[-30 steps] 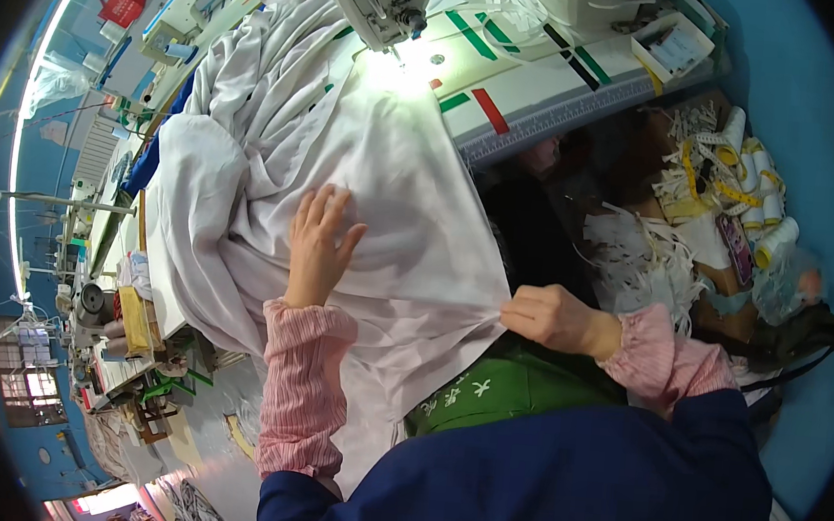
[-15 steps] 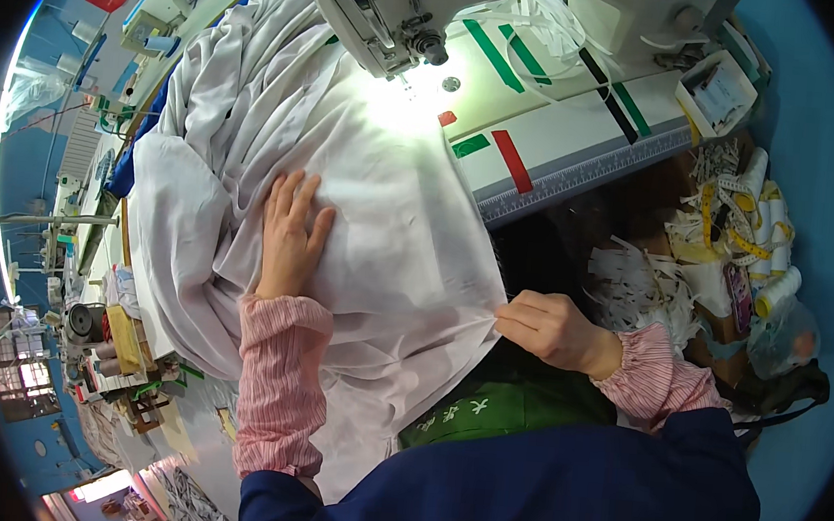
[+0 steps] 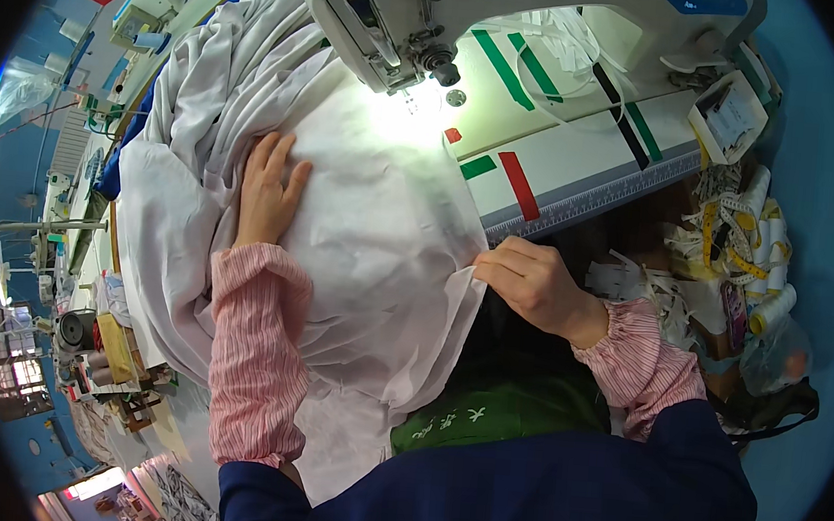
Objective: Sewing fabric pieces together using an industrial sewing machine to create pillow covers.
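Observation:
A large white cloth (image 3: 380, 228) is spread over the sewing table and hangs down toward my lap. My left hand (image 3: 268, 190) lies flat on it, fingers apart, pressing it down left of the needle. My right hand (image 3: 531, 281) pinches the cloth's right edge at the table's front rim. The white sewing machine (image 3: 515, 14) stands at the top, its lit needle area (image 3: 412, 94) just above the cloth. Both forearms wear pink striped sleeve covers.
The white table top (image 3: 583, 146) bears green, red and black tape strips and a ruler edge. Bunched white fabric (image 3: 206, 77) piles at the left. Thread spools, a yellow tape measure and scraps (image 3: 741, 257) crowd the right side. Other workstations stretch along the far left.
The view has shifted down and closer to the machine. My left hand slid up the cloth toward the needle; my right hand kept its pinch on the edge.

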`<state>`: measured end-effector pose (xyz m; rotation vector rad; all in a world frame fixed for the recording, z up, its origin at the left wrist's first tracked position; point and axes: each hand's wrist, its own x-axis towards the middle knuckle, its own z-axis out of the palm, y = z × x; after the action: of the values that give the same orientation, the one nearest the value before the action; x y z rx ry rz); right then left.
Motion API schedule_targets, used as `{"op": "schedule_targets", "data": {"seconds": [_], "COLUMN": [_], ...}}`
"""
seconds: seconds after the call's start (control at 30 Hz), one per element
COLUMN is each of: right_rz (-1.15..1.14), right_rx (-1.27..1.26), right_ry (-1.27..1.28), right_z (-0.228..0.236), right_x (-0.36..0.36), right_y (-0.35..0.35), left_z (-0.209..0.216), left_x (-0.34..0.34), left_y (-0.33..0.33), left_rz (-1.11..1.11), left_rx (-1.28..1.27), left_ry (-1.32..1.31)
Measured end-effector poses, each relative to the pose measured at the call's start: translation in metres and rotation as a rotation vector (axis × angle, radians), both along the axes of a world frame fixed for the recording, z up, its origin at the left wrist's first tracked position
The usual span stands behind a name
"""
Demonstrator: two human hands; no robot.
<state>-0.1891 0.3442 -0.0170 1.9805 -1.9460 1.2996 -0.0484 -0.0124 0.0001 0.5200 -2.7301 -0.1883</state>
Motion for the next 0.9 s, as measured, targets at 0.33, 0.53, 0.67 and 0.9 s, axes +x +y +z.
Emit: {"op": "schedule_targets", "data": {"seconds": [0.33, 0.53, 0.67, 0.9], "right_rz": [-0.074, -0.026, 0.002, -0.050], "right_rx": [-0.014, 0.043, 0.118, 0.285], "right_ry": [0.010, -0.053, -0.075, 0.003], "right_z": [0.015, 0.018, 0.018, 0.017], "right_x": [-0.030, -0.055, -0.073, -0.094], "right_y": [-0.054, -0.089, -0.107, -0.121], "left_z": [0.003, 0.000, 0.000, -0.006], "left_x": [-0.031, -0.047, -0.059, -0.079], "left_y": [-0.048, -0.079, -0.099, -0.143], "left_rz": [0.003, 0.028, 0.021, 0.010], "left_rx": [-0.024, -0.019, -0.015, 0.024], "left_ry": [0.025, 0.050, 0.045, 0.018]}}
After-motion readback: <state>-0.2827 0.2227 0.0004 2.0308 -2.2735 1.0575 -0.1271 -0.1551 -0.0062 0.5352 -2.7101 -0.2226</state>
